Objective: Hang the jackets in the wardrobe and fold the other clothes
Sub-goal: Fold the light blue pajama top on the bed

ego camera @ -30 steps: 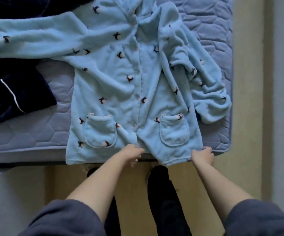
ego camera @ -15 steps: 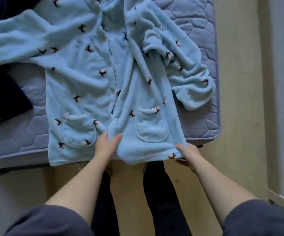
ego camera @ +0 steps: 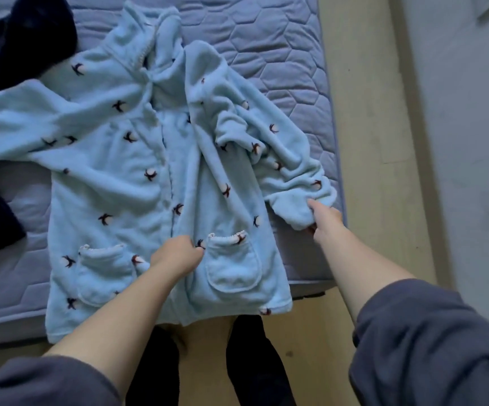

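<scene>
A light blue fleece pyjama top (ego camera: 114, 177) with small dark bird motifs and two front pockets lies face up on the mattress (ego camera: 266, 54), its hem hanging over the near edge. One sleeve stretches out to the left; the other lies bunched near the mattress's right edge. My left hand (ego camera: 175, 254) sits with curled fingers on the front opening between the two pockets, gripping the fabric there. My right hand (ego camera: 323, 219) grips the cuff of the bunched right sleeve.
Dark navy clothes (ego camera: 17, 33) lie at the top left and at the left edge of the mattress. Beige floor (ego camera: 363, 142) runs along the right side, with a pale wall beyond it. My legs in dark trousers (ego camera: 255, 361) stand against the bed's near edge.
My right hand let go of the hem's right corner and moved up and right to the sleeve cuff. My left hand slid up from the hem to between the pockets.
</scene>
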{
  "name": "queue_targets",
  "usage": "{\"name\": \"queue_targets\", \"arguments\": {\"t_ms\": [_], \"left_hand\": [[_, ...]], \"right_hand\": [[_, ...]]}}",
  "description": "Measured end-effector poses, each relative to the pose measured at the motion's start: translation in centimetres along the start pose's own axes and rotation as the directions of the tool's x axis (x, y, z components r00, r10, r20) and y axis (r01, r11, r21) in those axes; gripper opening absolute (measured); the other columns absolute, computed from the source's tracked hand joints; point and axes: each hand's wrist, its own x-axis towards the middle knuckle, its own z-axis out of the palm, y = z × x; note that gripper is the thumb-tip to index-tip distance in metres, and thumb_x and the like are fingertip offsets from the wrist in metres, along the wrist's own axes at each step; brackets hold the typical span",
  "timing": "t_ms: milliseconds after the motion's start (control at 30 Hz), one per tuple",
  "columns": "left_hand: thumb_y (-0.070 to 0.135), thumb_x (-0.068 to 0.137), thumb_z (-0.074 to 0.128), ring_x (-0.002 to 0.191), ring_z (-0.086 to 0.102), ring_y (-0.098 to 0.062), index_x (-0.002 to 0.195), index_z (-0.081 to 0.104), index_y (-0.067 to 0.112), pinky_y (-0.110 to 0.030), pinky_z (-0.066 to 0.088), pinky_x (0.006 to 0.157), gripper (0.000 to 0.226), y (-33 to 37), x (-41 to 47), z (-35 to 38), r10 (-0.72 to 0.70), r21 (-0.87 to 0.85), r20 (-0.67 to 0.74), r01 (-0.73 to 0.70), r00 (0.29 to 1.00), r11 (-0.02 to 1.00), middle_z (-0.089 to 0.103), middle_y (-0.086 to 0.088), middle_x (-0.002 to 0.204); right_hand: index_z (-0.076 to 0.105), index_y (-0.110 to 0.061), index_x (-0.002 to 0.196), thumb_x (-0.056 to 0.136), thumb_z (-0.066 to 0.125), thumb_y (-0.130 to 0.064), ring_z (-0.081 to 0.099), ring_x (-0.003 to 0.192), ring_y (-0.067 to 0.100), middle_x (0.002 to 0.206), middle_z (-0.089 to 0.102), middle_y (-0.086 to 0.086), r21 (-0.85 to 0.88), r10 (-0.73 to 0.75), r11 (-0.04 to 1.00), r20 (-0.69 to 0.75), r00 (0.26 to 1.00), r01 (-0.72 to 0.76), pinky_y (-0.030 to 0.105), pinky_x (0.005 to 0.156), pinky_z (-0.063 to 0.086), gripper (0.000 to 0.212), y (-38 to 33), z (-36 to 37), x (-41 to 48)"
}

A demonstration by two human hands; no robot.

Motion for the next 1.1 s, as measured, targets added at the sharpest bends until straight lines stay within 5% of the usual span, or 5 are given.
{"name": "queue_targets", "arguments": {"t_ms": [367,600,767,867,1100], "left_hand": [[0.027,0.09,0.045,0.082,0.052,-0.023,0.08,0.045,0.022,-0.031,0.04,0.067,0.011,7.7,-1.8,-11.9,0.183,-0.047,-0.079,-0.187,0.98,0.981,0.053,-0.001,0.086],[0.026,0.093,0.045,0.1,0.055,-0.025,0.122,0.048,0.014,-0.034,0.046,0.08,0.032,15.5,2.0,-14.4,0.119,-0.094,-0.078,-0.126,0.99,0.988,0.055,-0.01,0.122],[0.02,0.089,0.052,0.119,0.049,-0.032,0.127,0.048,0.008,-0.034,0.041,0.093,0.04,25.2,6.2,-13.6,0.019,-0.188,-0.122,-0.042,0.992,0.981,0.05,-0.017,0.133],[0.022,0.089,0.052,0.128,0.042,-0.034,0.137,0.041,0.008,-0.037,0.037,0.105,0.051,30.1,8.3,-12.9,-0.051,-0.211,-0.084,0.032,0.995,0.977,0.042,-0.018,0.141],[0.014,0.087,0.057,0.142,0.026,-0.025,0.146,0.033,0.014,-0.032,0.025,0.111,0.064,34.8,12.2,-10.7,0.073,-0.439,0.008,-0.062,0.997,0.896,0.024,-0.013,0.155]], "right_hand": [[0.053,-0.013,0.129,0.087,0.057,-0.002,0.063,0.088,0.028,0.11,0.063,0.009,0.092,-0.338,0.935,-0.071,0.938,0.344,0.037,0.067,0.053,0.044,-17.0,-7.6,-4.6],[0.043,-0.023,0.137,0.086,0.066,-0.009,0.059,0.105,0.024,0.131,0.058,0.007,-0.183,-0.484,0.847,0.124,0.866,0.499,0.048,0.089,0.05,0.058,-31.3,-12.0,2.5],[0.04,-0.028,0.137,0.085,0.069,-0.012,0.058,0.107,0.019,0.125,0.057,-0.001,-0.365,-0.422,0.761,0.349,0.837,0.536,0.043,0.086,0.051,0.061,-40.9,-12.3,10.0],[0.047,-0.03,0.125,0.085,0.068,-0.006,0.062,0.093,0.019,0.116,0.061,0.0,-0.418,-0.288,0.772,0.442,0.85,0.479,0.038,0.065,0.054,0.051,-43.4,-12.4,14.0],[0.056,-0.007,0.123,0.091,0.06,-0.014,0.063,0.086,0.025,0.105,0.064,0.011,-0.313,-0.025,0.938,0.372,0.928,0.15,0.041,0.07,0.055,0.033,-41.5,-10.7,21.6]]}}
